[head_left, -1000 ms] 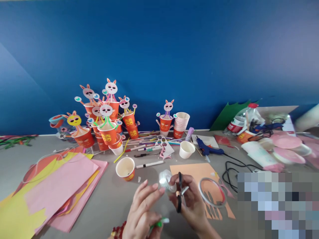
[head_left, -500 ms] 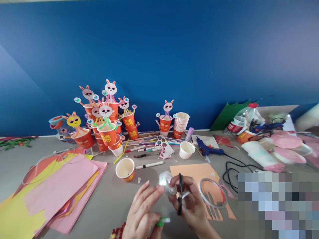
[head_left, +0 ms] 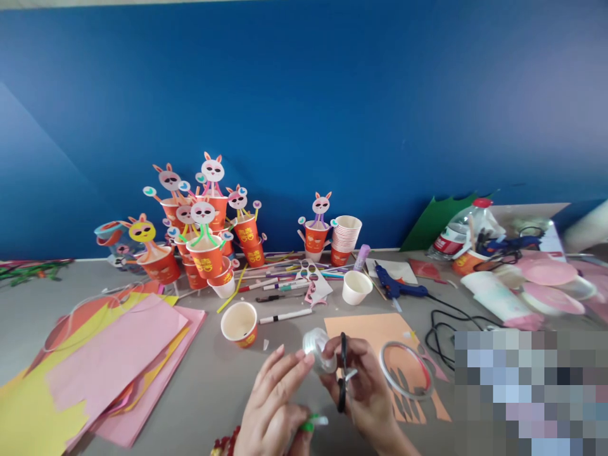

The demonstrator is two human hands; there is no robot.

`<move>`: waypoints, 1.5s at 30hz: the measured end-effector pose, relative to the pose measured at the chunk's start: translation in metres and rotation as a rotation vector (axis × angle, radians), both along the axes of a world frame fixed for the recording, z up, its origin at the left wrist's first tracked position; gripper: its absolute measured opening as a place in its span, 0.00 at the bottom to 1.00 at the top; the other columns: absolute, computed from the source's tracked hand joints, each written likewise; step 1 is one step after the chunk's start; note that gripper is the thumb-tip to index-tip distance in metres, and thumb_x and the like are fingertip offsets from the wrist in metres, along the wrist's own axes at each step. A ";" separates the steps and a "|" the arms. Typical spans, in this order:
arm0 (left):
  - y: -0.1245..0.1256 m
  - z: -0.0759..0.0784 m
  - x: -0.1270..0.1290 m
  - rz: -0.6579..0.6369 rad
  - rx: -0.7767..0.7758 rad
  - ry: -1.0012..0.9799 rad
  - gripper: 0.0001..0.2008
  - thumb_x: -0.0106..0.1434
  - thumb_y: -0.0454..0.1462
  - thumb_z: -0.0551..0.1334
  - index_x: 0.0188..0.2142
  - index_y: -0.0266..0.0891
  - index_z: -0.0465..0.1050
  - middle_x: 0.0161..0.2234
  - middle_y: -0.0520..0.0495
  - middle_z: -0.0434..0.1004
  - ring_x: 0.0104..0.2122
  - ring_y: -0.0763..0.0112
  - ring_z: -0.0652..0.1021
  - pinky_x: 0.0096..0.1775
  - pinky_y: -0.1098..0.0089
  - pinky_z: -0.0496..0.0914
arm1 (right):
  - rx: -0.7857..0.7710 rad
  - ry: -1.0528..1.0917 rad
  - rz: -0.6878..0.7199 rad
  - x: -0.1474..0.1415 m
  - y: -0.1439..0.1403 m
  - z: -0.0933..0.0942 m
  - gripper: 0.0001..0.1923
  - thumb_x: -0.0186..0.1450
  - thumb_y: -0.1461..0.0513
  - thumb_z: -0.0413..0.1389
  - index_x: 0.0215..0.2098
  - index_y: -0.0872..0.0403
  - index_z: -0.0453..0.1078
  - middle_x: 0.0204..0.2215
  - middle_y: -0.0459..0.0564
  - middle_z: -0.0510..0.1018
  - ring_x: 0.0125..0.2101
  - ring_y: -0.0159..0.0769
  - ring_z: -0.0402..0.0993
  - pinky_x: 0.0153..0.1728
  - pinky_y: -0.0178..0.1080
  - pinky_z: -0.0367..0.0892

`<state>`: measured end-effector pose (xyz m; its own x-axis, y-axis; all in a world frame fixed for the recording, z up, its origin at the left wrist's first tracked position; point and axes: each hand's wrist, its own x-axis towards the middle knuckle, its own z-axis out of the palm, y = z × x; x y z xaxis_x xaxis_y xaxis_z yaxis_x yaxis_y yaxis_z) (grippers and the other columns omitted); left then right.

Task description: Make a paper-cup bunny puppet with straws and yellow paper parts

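On the left of the desk lay a loose pile of pink, yellow and orange paper sheets, and behind it stood orange cups topped with rabbit-faced figures. Nearer the middle, a single paper cup stood upright with its mouth uncovered. Next came the left hand, a string of red beads at its wrist. Its grip was closed at the thumb on a small green piece, which stuck out to the right below the thumb and ended in a clear tip, while the other fingers stretched up and forward. Those fingertips met the near left side of a clear roll (whether they pressed on it or only overlapped it, I could not tell). The roll sat above the green piece, at the left edge of the right hand, whose curled fingers had hold of it. The same grip carried black-handled scissors, the handles upright just right of the roll; the blades were hard to make out. Farther right, a peach sheet with cut slits lay under a pale ring, and a blue glue gun rested behind them.
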<state>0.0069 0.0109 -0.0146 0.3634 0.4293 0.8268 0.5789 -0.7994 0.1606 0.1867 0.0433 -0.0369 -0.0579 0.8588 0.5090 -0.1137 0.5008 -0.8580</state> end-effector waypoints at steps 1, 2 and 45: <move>0.000 0.000 0.000 0.003 -0.017 -0.005 0.09 0.63 0.26 0.53 0.30 0.38 0.66 0.50 0.32 0.79 0.56 0.55 0.75 0.54 0.52 0.72 | -0.002 -0.001 -0.001 0.000 0.000 0.000 0.12 0.64 0.65 0.59 0.44 0.47 0.65 0.37 0.49 0.72 0.35 0.35 0.73 0.33 0.33 0.70; 0.000 0.001 0.000 0.004 -0.031 -0.014 0.09 0.62 0.26 0.53 0.31 0.38 0.66 0.51 0.32 0.78 0.56 0.55 0.74 0.54 0.52 0.72 | -0.005 -0.006 -0.004 0.000 0.000 0.001 0.12 0.64 0.65 0.59 0.44 0.48 0.65 0.37 0.49 0.72 0.34 0.35 0.73 0.32 0.33 0.70; -0.010 -0.002 0.008 -0.112 -0.394 -0.612 0.05 0.69 0.33 0.53 0.36 0.41 0.65 0.45 0.38 0.79 0.43 0.62 0.80 0.42 0.62 0.75 | -0.337 0.077 0.029 0.005 0.006 -0.004 0.15 0.60 0.58 0.63 0.41 0.49 0.62 0.37 0.47 0.71 0.25 0.29 0.69 0.24 0.32 0.68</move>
